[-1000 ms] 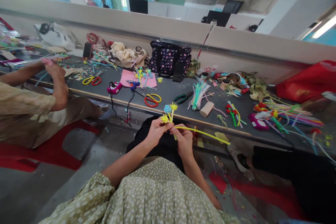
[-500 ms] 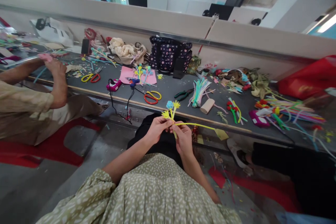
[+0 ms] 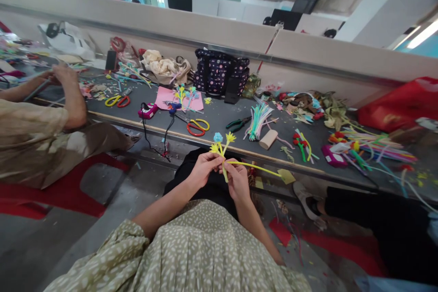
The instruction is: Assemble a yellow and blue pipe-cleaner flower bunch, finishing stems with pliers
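Observation:
Above my lap, my left hand (image 3: 205, 167) pinches the stems of a small bunch of pipe-cleaner flowers. A blue flower (image 3: 218, 137) and a spiky yellow flower (image 3: 231, 137) stand up from it, with another yellow flower (image 3: 214, 148) lower on the left. My right hand (image 3: 238, 180) is closed beside it, thumb and fingers gripping a long yellow pipe cleaner (image 3: 256, 167) where it meets the stems. Its free length points right, and a yellow paper piece (image 3: 286, 176) is at its far end. The stems' lower end shows between my hands; some fingertips are hidden.
Along the table edge (image 3: 164, 132) lie red-and-yellow scissors (image 3: 196, 127), a glue gun (image 3: 174, 107), pliers (image 3: 238, 123) and a pipe-cleaner bundle (image 3: 258, 121). More flowers rest on pink paper (image 3: 160, 98). A co-worker's arm (image 3: 73, 96) is at left; another person's leg (image 3: 356, 210) is at right.
My hands keep their grip on the bunch and yellow pipe cleaner. The bunch's lower stem shows more clearly and its flowers stand further apart. The co-worker's hands at left have shifted.

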A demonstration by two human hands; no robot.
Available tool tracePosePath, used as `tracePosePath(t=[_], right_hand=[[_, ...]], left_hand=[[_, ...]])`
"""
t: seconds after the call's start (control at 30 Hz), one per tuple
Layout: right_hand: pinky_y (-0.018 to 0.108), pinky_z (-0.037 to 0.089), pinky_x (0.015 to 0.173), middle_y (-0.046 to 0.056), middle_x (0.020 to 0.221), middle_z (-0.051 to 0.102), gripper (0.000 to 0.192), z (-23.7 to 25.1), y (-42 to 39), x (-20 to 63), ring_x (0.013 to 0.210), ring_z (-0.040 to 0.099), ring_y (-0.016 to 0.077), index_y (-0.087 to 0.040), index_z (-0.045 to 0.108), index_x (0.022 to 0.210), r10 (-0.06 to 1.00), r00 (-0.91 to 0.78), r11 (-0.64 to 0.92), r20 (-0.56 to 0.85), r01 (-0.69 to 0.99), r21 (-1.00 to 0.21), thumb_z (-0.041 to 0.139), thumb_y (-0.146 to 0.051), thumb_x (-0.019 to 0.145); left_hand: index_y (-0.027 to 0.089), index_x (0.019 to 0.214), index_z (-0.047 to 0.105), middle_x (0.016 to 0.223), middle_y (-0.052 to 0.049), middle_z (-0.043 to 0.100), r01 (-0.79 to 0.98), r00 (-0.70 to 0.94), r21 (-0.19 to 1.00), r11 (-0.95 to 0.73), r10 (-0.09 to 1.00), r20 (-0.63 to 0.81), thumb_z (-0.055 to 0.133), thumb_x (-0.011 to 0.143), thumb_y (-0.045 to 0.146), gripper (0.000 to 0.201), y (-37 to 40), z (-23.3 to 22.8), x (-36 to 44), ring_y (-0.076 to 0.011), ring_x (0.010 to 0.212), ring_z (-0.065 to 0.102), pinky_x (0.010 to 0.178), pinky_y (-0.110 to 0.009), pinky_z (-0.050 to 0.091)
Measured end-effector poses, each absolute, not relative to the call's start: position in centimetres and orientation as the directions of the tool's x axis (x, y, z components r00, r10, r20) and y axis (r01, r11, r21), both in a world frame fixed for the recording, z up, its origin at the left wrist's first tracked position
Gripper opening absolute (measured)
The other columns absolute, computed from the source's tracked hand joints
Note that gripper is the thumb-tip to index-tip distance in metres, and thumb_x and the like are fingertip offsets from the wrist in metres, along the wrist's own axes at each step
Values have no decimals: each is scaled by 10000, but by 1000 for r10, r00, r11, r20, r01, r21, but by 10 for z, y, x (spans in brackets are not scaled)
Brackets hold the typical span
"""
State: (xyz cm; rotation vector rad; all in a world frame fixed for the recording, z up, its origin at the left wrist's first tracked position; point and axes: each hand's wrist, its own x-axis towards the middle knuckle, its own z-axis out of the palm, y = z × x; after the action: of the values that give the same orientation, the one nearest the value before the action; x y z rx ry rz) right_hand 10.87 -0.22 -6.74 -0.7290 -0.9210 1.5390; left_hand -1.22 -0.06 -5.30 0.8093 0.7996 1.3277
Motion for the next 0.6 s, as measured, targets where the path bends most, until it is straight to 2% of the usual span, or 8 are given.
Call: tracePosePath(t=[0.2,0.33,0.4,0.47,0.6], right_hand=[[198,506,538,-11,596,672,98,-68,0,113,504,595,99,-167,698,750,951,-278,-276,-133,-577,-769,758,-207,683],[214,496,512,-10,583,657,127,-69,0,113,490,575,105,-166,684,746,927,-340,-337,-157,-574,-746,766,-225,670],[216,491,527,-12,601,654,119,-70,-1,112,506,574,104,-173,678,750,955,-275,-254,-112,-561,-788,758,-233,685],[226,496,566,-13,636,657,111,-70,-3,109,544,585,109,-186,671,765,988,-151,-106,-31,-516,-850,747,-244,710],[263,498,623,-7,708,643,100,-69,-6,109,628,603,138,-200,654,793,978,60,207,198,-245,-947,691,-293,789]], left_hand=[[112,689,648,560,3,597,-576,143,798,179,983,-117,839,605,323,296,0,-57,-12,-86,478,538,485,-216,434],[106,702,658,564,-9,610,-564,192,792,236,970,-152,842,606,321,299,0,-60,-14,-90,469,546,481,-217,438],[106,701,662,568,-5,602,-578,196,778,245,968,-159,847,600,316,298,1,-60,-13,-88,485,548,502,-218,445],[104,710,671,587,-5,600,-598,185,765,239,970,-158,848,601,312,294,1,-59,-12,-85,523,557,527,-210,443],[105,718,683,590,-2,594,-583,103,792,180,984,-148,839,611,321,287,0,-57,-9,-46,492,483,467,-175,331]])
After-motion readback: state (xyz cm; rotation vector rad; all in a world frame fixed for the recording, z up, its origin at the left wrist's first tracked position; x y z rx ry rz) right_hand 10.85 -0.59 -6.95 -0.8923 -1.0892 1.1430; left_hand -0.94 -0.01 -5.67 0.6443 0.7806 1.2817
